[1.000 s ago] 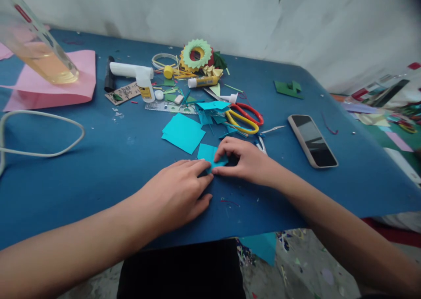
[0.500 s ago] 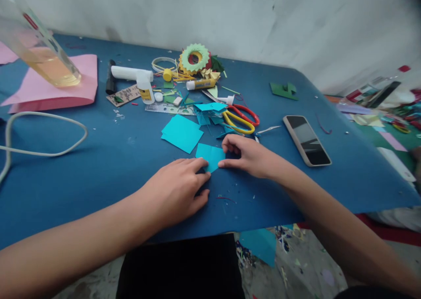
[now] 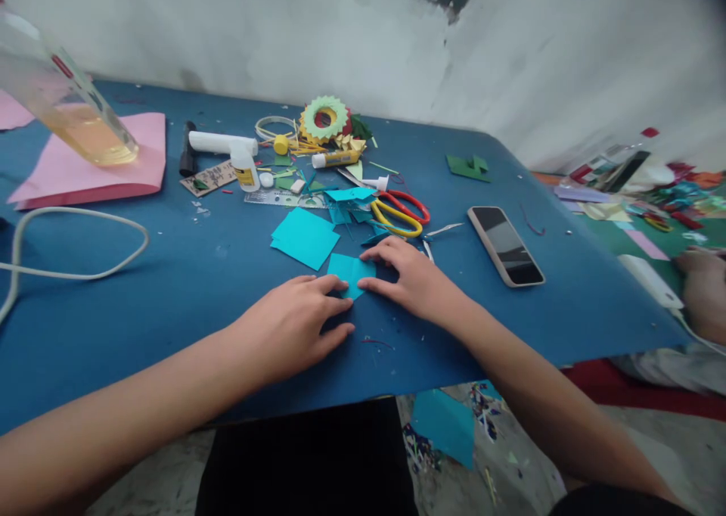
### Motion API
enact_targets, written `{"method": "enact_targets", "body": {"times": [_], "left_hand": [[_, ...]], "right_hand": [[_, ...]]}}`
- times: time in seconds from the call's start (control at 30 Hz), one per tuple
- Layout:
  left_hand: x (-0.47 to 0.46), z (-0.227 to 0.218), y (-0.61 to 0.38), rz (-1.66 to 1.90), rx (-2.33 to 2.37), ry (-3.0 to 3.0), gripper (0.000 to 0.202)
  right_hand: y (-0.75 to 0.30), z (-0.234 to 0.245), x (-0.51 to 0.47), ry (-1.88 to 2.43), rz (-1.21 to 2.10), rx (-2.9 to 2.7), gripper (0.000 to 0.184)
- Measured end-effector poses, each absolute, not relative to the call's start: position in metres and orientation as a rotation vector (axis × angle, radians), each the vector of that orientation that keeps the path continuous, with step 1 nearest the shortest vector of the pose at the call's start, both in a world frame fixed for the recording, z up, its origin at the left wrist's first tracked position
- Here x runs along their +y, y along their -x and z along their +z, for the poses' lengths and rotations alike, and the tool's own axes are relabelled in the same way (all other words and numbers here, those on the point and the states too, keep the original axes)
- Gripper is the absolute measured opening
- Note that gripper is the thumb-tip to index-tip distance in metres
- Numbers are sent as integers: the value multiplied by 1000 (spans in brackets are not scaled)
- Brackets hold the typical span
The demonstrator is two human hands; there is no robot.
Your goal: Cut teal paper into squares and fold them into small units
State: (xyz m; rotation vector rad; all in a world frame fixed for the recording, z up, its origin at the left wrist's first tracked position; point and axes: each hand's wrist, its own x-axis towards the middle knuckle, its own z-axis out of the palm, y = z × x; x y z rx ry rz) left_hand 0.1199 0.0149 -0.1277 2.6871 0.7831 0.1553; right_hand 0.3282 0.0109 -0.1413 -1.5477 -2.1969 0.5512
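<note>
A small teal paper (image 3: pixel 349 271) lies flat on the blue counter (image 3: pixel 170 289), just below the middle of the frame and near the counter's front edge. Two bare hands meet at it. The left hand (image 3: pixel 292 325) comes in from the lower left, palm down, its grip spread, with the fingertips pressing the paper's lower left corner. The right hand (image 3: pixel 413 280) comes in from the lower right, also palm down with its grip spread. Its fingers rest along the paper's right edge and its thumb touches the lower right side. Neither hand closes around the paper.

Just above and to the left lies a stack of larger teal sheets (image 3: pixel 305 236). Above the right hand are scissors (image 3: pixel 400 212) with yellow and red handles, among teal scraps. A phone (image 3: pixel 505 244) lies face up to the right, apart from the hands.

Further up, near the wall, there is a clutter of a clear ruler (image 3: pixel 283 197), a white glue bottle (image 3: pixel 243 164), a glue stick (image 3: pixel 334 158) and a green and yellow paper ring (image 3: pixel 325 116). Green scraps (image 3: pixel 468 166) lie to the upper right.

At the upper left, a clear bottle (image 3: pixel 68 104) of yellowish liquid stands on a pink sheet (image 3: pixel 91 169). A white cable (image 3: pixel 73 274) loops across the left of the counter. At the right edge of the frame, another person's hand (image 3: pixel 706 293) is partly in view.
</note>
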Motion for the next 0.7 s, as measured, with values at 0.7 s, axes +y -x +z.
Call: {"method": "enact_targets", "body": {"times": [0.7], "left_hand": [[58,-137,-121,411,937,-2469,22]], "right_hand": [[-323,-138,20,1478,621,-2293,29]]}}
